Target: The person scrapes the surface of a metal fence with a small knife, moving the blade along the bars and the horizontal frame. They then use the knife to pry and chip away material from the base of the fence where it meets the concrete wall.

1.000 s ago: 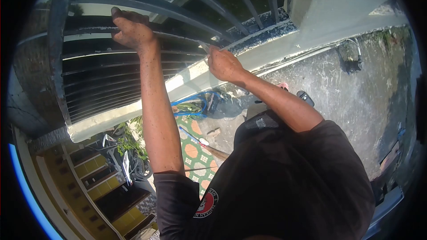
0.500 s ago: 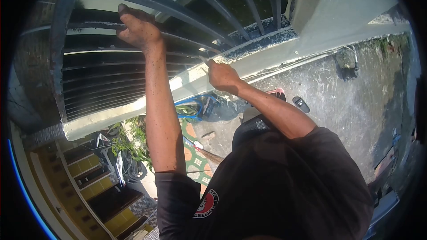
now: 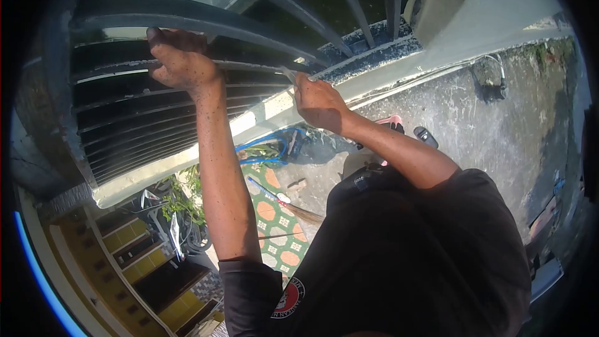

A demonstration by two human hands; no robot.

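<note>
Dark metal bars (image 3: 274, 31) with worn, flaking paint run across the upper left of the view. My left hand (image 3: 185, 68) is wrapped round one of them, its thumb side toward the upper left. Lower and to the right, my right hand (image 3: 319, 105) is closed on a small thin scraper-like tool (image 3: 288, 75), mostly hidden by the fingers. The tip of this tool is at the end of a bar, beside the pale, chipped ledge (image 3: 265, 110).
Below are a blue hose (image 3: 274, 140), a broom (image 3: 302, 213) on patterned tiles (image 3: 268, 209), green plants (image 3: 187, 196) and a parked motorbike (image 3: 178, 228). A dark sandal (image 3: 426, 136) lies on the concrete (image 3: 455, 112). A cable bundle (image 3: 490, 81) hangs at the right.
The view has shifted slightly. My left hand appears lower and further left, still on a bar. My right hand appears a little to the right, with the tool still at the bar's end.
</note>
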